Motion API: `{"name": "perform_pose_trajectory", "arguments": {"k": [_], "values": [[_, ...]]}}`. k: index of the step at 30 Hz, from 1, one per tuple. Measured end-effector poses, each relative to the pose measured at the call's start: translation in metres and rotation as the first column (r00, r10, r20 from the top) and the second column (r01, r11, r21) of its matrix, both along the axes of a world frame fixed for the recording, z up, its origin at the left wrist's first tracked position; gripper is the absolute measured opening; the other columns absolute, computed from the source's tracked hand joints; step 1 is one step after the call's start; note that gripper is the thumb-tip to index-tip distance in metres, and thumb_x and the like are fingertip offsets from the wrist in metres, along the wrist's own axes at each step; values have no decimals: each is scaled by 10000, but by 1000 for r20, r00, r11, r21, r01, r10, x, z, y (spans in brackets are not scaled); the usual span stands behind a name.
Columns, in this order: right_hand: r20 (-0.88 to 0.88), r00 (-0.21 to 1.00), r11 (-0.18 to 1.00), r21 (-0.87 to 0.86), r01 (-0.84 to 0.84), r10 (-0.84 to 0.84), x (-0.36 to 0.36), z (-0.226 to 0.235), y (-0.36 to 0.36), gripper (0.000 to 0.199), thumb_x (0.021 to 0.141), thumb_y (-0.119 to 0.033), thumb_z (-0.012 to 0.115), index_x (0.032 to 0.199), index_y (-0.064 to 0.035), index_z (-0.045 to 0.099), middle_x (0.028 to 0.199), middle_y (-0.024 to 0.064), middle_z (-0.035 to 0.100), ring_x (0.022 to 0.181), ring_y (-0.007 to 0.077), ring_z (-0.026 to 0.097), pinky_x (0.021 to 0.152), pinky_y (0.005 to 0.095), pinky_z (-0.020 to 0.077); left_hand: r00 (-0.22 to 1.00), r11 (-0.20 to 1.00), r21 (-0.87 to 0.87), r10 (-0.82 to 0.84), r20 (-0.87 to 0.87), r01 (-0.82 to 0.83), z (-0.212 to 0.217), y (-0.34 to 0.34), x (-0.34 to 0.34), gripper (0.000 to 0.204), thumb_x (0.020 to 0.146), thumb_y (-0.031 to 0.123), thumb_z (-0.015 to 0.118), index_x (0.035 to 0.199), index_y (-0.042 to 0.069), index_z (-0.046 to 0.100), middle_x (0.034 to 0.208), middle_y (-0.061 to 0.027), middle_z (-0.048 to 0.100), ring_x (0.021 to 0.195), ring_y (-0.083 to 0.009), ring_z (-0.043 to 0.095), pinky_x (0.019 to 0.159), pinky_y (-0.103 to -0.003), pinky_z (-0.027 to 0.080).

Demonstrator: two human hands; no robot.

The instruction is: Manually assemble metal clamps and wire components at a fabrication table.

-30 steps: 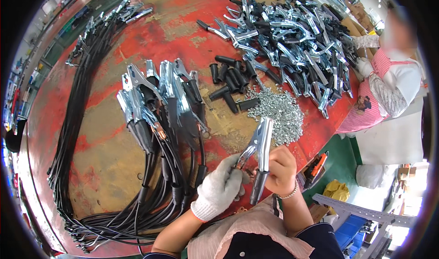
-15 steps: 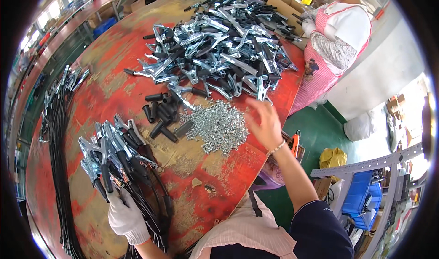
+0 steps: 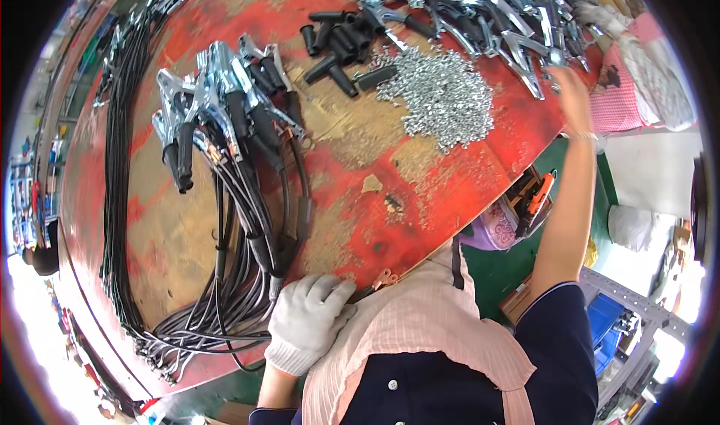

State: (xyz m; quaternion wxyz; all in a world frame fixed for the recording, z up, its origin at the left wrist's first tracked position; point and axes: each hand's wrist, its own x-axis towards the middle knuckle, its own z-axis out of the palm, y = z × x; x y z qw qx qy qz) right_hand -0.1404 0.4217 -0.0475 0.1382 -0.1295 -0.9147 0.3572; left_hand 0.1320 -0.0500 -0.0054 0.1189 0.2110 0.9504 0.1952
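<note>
My left hand (image 3: 309, 321), in a white knit glove, is closed at the table's near edge. A short length of black cable (image 3: 364, 294) with a copper terminal (image 3: 385, 279) at its end comes out by its fingers. My bare right hand (image 3: 571, 99), with a bracelet on its wrist, reaches to the near right edge of the pile of metal clamps (image 3: 487, 13). Its fingers are closed on a silver clamp (image 3: 555, 58), partly hidden by them. Between the hands lie a heap of small metal screws (image 3: 442, 99) and several black sleeves (image 3: 341, 43).
Clamps joined to black cables (image 3: 247, 230) lie on the left of the worn red table (image 3: 427, 208). A long cable bundle (image 3: 118, 178) runs along the far left. Another person's gloved hand (image 3: 604, 19) is at the pile's right. A box with an orange-handled tool (image 3: 538, 194) is below the edge.
My left hand has left the cabled clamps and moved to the near table edge, onto the cable there. My right hand has reached from beside the screws to the clamp pile. The view has shifted.
</note>
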Motion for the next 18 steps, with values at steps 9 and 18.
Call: {"name": "perform_pose_trajectory", "arguments": {"k": [9, 18], "values": [[-179, 981, 557, -808, -191, 76, 118, 7, -69, 395, 1011, -212, 465, 1317, 37, 483, 971, 82, 606, 744, 108, 553, 607, 251, 437, 1000, 1000, 5, -25, 15, 25, -11, 10, 2, 322, 799, 324, 671, 1067, 146, 650, 947, -46, 660, 835, -252, 637, 734, -391, 507], [-208, 969, 426, -871, -245, 133, 172, -15, -125, 434, 1008, -223, 447, 1344, 52, 434, 1009, 117, 604, 729, 148, 573, 618, 273, 447, 996, 960, -266, -76, 46, 86, -19, 8, 20, 371, 771, 213, 658, 1118, 96, 598, 980, -74, 652, 842, -252, 651, 693, -365, 526]]}}
